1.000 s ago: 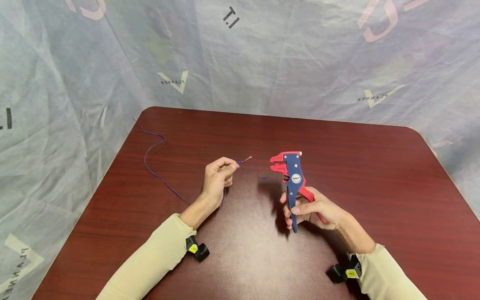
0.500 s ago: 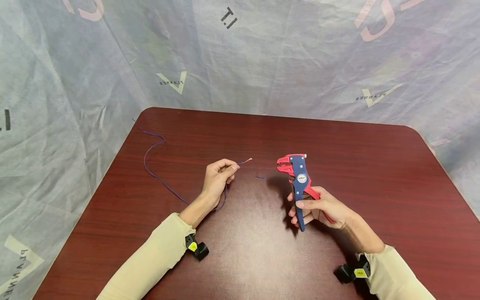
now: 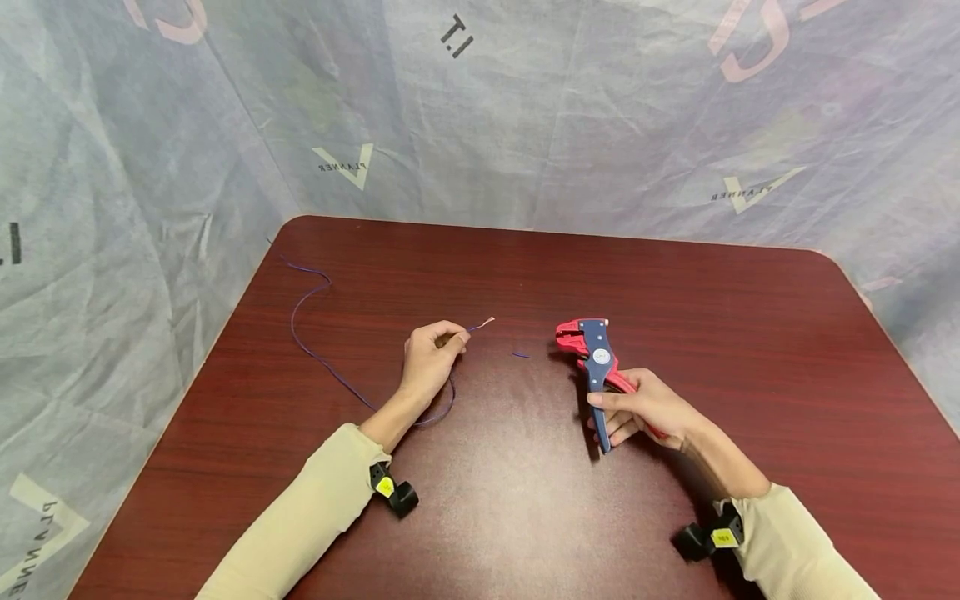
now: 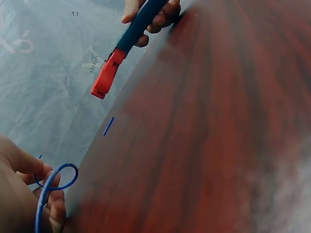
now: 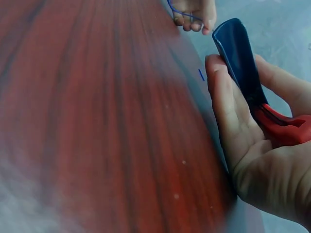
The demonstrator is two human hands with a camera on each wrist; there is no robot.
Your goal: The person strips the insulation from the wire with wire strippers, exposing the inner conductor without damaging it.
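Between thumb and fingertips, my left hand point(image 3: 431, 360) pinches a thin blue-purple wire point(image 3: 309, 348) close to its end. Bare copper strands point(image 3: 487, 322) stick out past the fingertips. The wire loops under the wrist and trails off to the table's far left corner. My right hand point(image 3: 651, 408) grips a wire stripper point(image 3: 600, 357) with a blue body and red jaws, which point up and left, apart from the wire. Part of its red handle is hidden in the palm. On the table between the hands lies a short blue piece of insulation point(image 3: 521, 355).
A dark red wood-grain table point(image 3: 465, 533) spans the view. Behind and beside it hangs a grey sheet point(image 3: 510, 117) with printed letters. A black camera point(image 3: 393, 492) is strapped to the left wrist, and another camera point(image 3: 705, 537) to the right.
The right hand has moved the wire stripper to the right and lowered it toward the table. The left hand, still pinching the wire, has shifted slightly left and down.
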